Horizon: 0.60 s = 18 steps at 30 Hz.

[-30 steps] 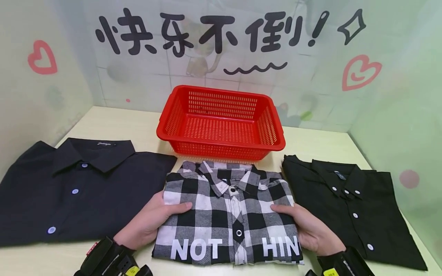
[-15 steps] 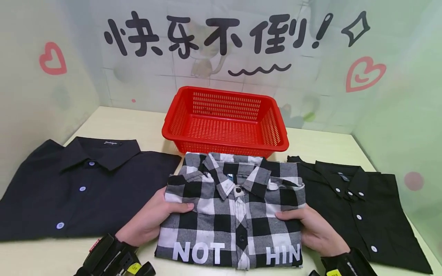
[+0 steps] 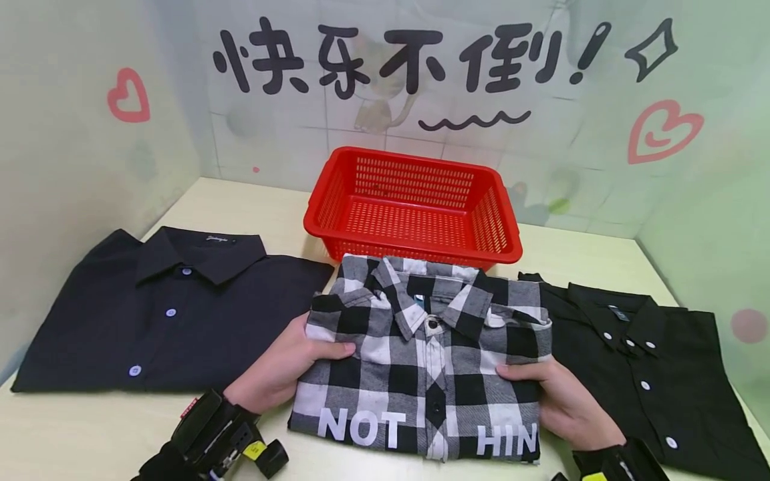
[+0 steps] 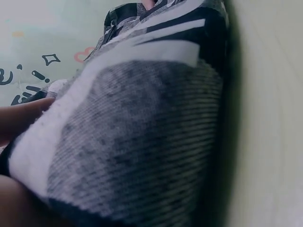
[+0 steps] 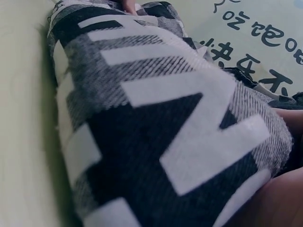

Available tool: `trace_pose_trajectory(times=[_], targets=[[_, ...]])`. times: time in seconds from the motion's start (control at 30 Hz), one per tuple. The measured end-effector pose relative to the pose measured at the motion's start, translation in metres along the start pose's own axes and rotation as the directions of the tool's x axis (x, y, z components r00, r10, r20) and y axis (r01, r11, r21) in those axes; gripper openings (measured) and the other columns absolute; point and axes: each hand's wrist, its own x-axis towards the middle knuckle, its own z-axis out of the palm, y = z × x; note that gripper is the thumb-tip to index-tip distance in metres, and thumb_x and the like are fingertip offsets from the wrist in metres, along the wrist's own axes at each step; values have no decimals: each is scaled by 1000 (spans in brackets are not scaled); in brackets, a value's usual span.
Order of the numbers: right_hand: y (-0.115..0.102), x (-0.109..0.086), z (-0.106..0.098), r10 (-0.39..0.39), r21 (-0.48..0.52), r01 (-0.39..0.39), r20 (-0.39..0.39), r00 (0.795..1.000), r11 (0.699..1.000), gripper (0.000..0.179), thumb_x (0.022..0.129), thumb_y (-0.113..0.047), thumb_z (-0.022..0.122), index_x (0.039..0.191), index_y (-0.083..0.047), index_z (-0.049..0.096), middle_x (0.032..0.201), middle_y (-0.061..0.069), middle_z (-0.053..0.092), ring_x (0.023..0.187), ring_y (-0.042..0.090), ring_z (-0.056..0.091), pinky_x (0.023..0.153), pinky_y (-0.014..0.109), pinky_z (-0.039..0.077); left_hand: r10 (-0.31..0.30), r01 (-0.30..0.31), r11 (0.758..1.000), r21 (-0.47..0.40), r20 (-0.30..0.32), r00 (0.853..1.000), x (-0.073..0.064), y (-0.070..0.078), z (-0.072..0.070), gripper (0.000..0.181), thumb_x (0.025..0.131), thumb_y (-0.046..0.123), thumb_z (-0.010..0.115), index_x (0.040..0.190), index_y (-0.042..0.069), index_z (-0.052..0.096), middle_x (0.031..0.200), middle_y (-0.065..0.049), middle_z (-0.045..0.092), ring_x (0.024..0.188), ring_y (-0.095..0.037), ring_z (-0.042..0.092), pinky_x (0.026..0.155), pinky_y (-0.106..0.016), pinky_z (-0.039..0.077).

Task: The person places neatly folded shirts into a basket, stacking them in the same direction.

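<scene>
A folded black-and-white checked shirt with white printed letters lies between my two hands in the head view, collar facing away. My left hand grips its left side, thumb on top and the other fingers tucked beneath. On the opposite side my right hand holds the shirt the same way, thumb over the cloth. The shirt's collar end overlaps the front of the red basket in this view. Close up, both wrist views are filled by the checked cloth and its lettering.
A folded dark navy shirt lies on the pale table at the left. To the right is a folded black shirt, partly behind my right hand. The red plastic basket stands before the printed back wall.
The collar end of the checked shirt has risen toward the basket, now covering part of its front. Both hands keep their grip. The whole head view has shifted, moving the scene rightward.
</scene>
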Motion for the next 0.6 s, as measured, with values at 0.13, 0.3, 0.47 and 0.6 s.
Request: trace_pose_trajectory(times=[0.13, 0.3, 0.47, 0.6], targets=[[-2, -1, -1, -10, 13, 10, 2, 1000, 1000, 62, 87, 10, 63, 134, -12, 28, 123, 7, 55, 109, 25, 60, 96, 44, 48, 18, -18, 1000, 0, -4, 1000, 0, 3, 2, 64, 81, 0, 76, 136, 3, 43, 123, -16, 60, 103, -29, 65, 85, -40, 54], [-3, -2, -2, -32, -1, 32, 30, 999, 999, 60, 88, 9, 62, 134, -11, 29, 124, 6, 54, 110, 25, 59, 96, 44, 47, 46, -46, 999, -1, -20, 999, -2, 4, 1, 60, 81, 0, 77, 134, 1, 47, 121, -16, 62, 101, -30, 66, 85, -41, 54], [-6, -3, -5, -82, -10, 84, 123, 989, 996, 48, 91, 8, 59, 130, -10, 37, 123, 6, 57, 110, 24, 59, 96, 43, 47, 96, -96, 995, 7, -10, 995, -3, 8, -1, 59, 82, 2, 77, 134, 2, 48, 123, -17, 61, 103, -32, 65, 86, -43, 54], [-9, -6, -9, -134, -5, 136, 162, 978, 991, 42, 92, 8, 58, 126, -11, 44, 121, 6, 58, 109, 23, 60, 93, 41, 49, 115, -115, 993, 6, -2, 993, -4, 11, 0, 59, 83, 3, 77, 135, 3, 47, 124, -17, 60, 103, -33, 65, 86, -43, 54]])
